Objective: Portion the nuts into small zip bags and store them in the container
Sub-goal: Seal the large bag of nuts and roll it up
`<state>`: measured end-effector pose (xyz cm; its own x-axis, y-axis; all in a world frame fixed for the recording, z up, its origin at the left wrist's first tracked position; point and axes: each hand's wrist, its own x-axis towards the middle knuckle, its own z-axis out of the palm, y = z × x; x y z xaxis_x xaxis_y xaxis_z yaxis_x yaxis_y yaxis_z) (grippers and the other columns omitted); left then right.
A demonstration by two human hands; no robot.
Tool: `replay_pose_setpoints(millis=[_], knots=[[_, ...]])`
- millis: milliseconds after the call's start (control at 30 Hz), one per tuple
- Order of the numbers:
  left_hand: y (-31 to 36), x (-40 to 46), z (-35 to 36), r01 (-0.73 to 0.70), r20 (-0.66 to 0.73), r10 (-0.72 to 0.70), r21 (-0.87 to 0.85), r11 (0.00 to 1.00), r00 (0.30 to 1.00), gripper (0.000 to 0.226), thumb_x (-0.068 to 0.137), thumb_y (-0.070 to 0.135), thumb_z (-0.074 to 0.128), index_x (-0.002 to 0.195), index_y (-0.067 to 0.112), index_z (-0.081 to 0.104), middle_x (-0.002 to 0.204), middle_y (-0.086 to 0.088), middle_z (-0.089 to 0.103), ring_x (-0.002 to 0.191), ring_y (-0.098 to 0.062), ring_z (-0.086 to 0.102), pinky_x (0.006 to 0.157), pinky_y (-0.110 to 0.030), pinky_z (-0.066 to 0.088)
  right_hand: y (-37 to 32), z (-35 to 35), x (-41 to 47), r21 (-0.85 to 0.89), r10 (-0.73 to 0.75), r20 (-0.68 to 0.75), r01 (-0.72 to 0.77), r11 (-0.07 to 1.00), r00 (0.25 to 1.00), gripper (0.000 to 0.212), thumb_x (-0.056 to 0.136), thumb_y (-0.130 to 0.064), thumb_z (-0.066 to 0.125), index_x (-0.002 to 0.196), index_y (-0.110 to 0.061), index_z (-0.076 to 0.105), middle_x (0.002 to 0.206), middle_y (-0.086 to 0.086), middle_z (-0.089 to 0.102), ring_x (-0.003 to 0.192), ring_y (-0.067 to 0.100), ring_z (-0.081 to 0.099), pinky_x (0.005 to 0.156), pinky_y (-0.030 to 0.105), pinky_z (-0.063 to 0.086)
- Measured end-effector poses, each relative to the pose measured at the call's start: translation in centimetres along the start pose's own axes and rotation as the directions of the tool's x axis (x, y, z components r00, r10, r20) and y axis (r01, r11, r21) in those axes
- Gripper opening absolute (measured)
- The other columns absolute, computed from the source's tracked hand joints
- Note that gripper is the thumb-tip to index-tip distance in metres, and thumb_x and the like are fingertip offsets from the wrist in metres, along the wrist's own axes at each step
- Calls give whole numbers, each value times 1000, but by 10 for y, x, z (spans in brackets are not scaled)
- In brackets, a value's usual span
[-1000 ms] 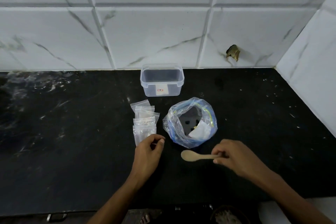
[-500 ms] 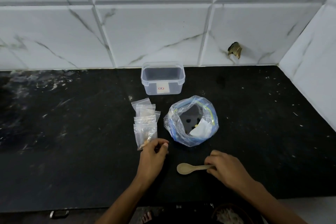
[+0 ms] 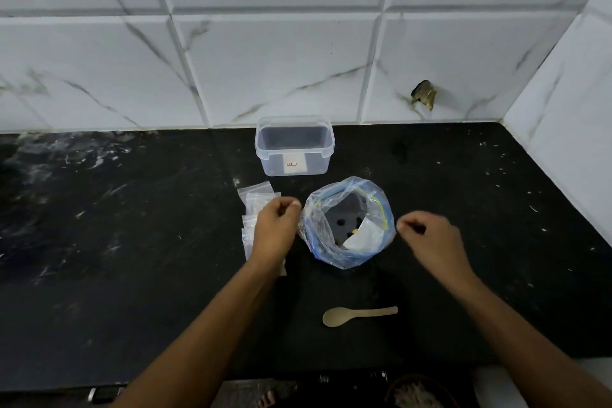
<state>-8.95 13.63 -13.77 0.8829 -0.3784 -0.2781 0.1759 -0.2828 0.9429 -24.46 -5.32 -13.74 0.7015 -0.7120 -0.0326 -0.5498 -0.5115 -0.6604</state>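
Nut bag (image 3: 347,225) sits between hands: left hand (image 3: 276,230) pinches its rim, right hand (image 3: 430,238) curled, empty; wooden spoon (image 3: 357,315) nearer.

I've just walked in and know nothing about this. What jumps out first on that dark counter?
The big plastic bag standing open mid-counter, with the left hand at its left rim and the right hand close by its right side. Behind it, by the tiled wall, stands a clear container with no lid. A pile of small zip bags lies partly under the left hand, and a wooden spoon lies near the front edge.
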Motion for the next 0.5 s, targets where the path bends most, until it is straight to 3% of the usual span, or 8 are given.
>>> replay_pose_setpoints(millis=[100,167,233,333,400,500], knots=[[13,23,10,106,4,-106,-5,994,994,23,98,29,53,115,14,60,99,1,61,95,-15,58,100,-42,50,-1,-1,33,97,213,4,-213,972,977,14,93,-22,59,103,-17,65,91,-4,62,84,12,61,84,41,56],[17,32,16,236,45,-234,-40,971,971,28,99,31,53,117,10,57,94,0,58,89,-14,57,98,-40,50,2,7,48,195,389,123,-407,893,913,22,94,-27,59,110,-13,60,106,4,62,93,18,60,89,43,55],[20,35,20,354,103,-344,-99,930,933,25,100,31,52,112,9,55,88,-2,58,80,-15,57,87,-36,51,4,14,54,335,501,287,-576,746,816,38,94,-31,60,125,-10,53,124,12,56,107,27,58,90,42,53],[18,40,21,469,191,-440,-147,871,877,43,99,35,54,130,7,46,108,-11,62,94,-24,62,79,-39,50,7,24,54,402,494,472,-677,616,730,40,93,-28,62,126,-6,54,120,17,61,105,29,61,80,39,53],[13,43,21,494,198,-464,-149,856,864,46,98,36,54,134,9,46,119,-15,62,105,-29,61,80,-41,52,10,28,52,415,485,479,-675,610,732,29,92,-19,63,117,-5,60,111,16,66,94,25,64,72,35,54],[11,43,20,487,177,-462,-133,863,869,40,97,33,56,129,10,51,116,-15,65,102,-29,63,73,-38,54,9,25,52,379,468,470,-650,659,749,12,89,-12,65,100,-5,64,103,15,68,84,22,65,72,33,55]])
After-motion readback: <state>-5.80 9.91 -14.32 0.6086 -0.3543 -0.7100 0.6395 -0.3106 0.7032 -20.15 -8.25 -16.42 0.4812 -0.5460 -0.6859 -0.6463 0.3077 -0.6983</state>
